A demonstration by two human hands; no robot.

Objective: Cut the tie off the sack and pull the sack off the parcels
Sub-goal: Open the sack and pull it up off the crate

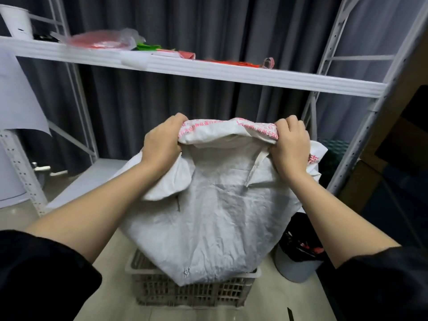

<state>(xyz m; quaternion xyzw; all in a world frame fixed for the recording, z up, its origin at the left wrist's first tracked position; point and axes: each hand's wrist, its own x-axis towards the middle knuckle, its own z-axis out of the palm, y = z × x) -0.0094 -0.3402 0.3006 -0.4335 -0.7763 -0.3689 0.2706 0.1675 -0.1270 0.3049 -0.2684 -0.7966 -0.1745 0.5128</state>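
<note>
Head view: both hands gripping the top edge of a white woven sack.

Left hand (162, 140) curled tight round the sack's (215, 216) bunched left corner; right hand (290, 144) clenched on the right corner, red print showing at both fists. Between the hands, top edge stretched taut; below them, crumpled sack body hanging down into a slatted plastic crate (192, 293) on the floor. Just right of the crate, under the right forearm, a grey bin (294, 269) with a dark liner. Beyond the hands, a white shelf (208, 70) with red and green packets. Parcels not visible.
</note>
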